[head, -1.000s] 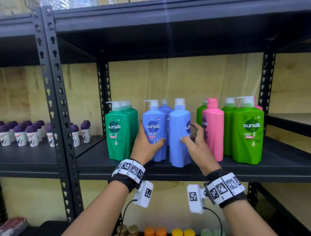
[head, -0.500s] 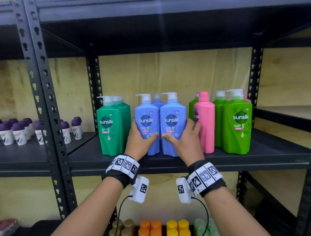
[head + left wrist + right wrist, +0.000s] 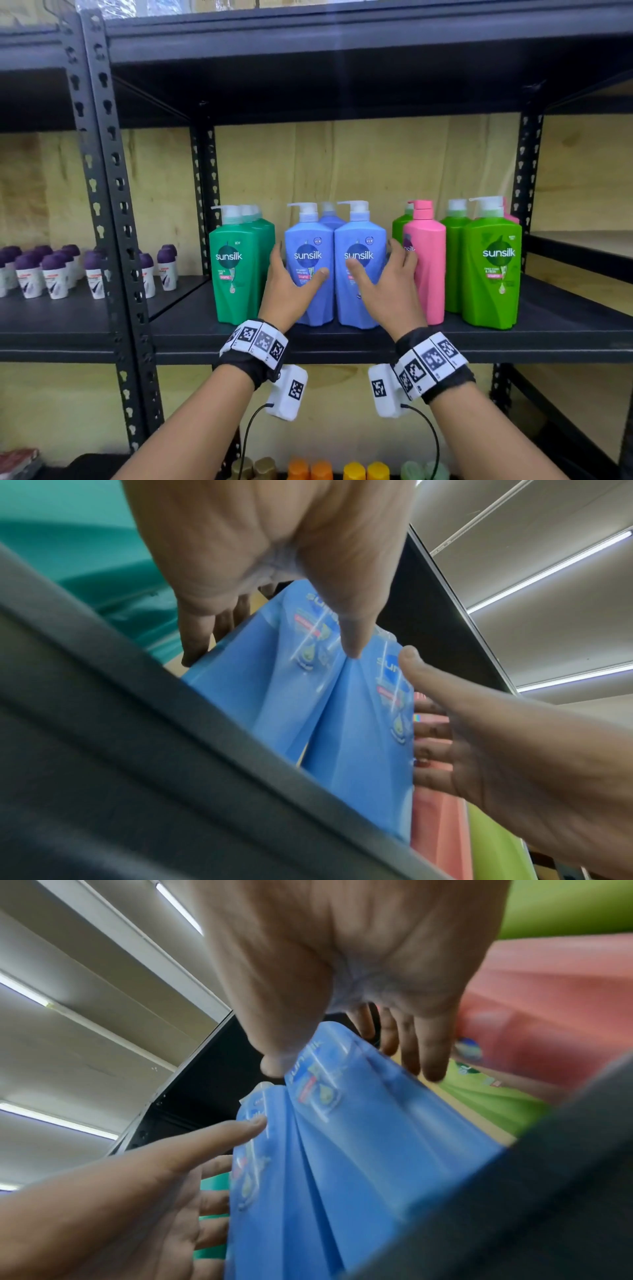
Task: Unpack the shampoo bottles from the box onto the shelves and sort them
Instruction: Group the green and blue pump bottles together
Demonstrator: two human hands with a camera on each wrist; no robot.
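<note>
1. Two blue shampoo bottles, the left blue bottle (image 3: 308,274) and the right blue bottle (image 3: 359,274), upright and touching side by side near the front edge of the black shelf (image 3: 342,346), labels facing out; a third blue bottle (image 3: 328,214) partly hidden just behind them.
2. Left hand (image 3: 291,284) against the left blue bottle: fingers straight along its left flank, thumb laid across its front. No curl round it.
3. Right hand (image 3: 387,287) mirrored on the right blue bottle: fingers straight along its right flank, thumb on the front label. Spread and pressing rather than gripping.
4. Same hold confirmed from the wrist views: thumbs on the fronts, straight fingers on the outer sides, the pair squeezed between.
5. Left of the pair, a row of dark green bottles (image 3: 236,267), just beside the left hand's fingers.
6. Right of the pair, a pink bottle (image 3: 428,267), near the right hand's fingers, then light green bottles (image 3: 493,267) further right and behind.
7. Far left, on the neighbouring shelf, small white containers with purple caps (image 3: 54,274).
8. Below, along the lower edge, orange, yellow and green caps (image 3: 342,471).
</note>
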